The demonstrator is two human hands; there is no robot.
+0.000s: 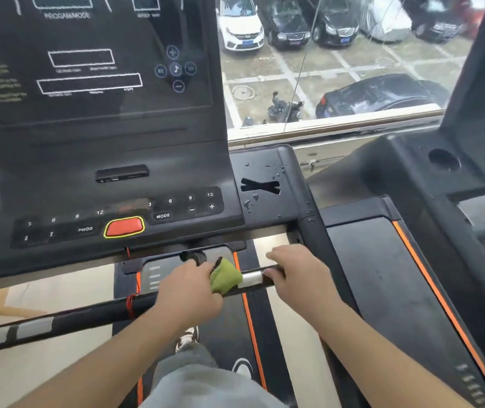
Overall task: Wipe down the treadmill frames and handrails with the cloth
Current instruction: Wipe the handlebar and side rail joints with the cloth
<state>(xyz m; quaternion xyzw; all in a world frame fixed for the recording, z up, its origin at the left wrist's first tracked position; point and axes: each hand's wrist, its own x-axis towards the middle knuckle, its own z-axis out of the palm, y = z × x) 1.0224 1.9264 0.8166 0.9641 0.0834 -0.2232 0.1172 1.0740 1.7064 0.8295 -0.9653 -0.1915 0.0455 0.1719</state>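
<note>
Mid-wipe on front handrail (88, 315): left hand (188, 293) grip clenched round green cloth (225, 275) against rail, touching silver pulse sensor (252, 278); right hand (297, 272) grip grasps rail's right end; next probably needs cloth slid over sensor.

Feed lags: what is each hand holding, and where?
Left hand grips the green cloth at its left end, on the handrail; right hand grips the handrail beside its silver patch.

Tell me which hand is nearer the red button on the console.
Left. The left hand, holding the green cloth on the handrail, sits just below and right of the red button. The right hand holds the handrail farther right.
</note>
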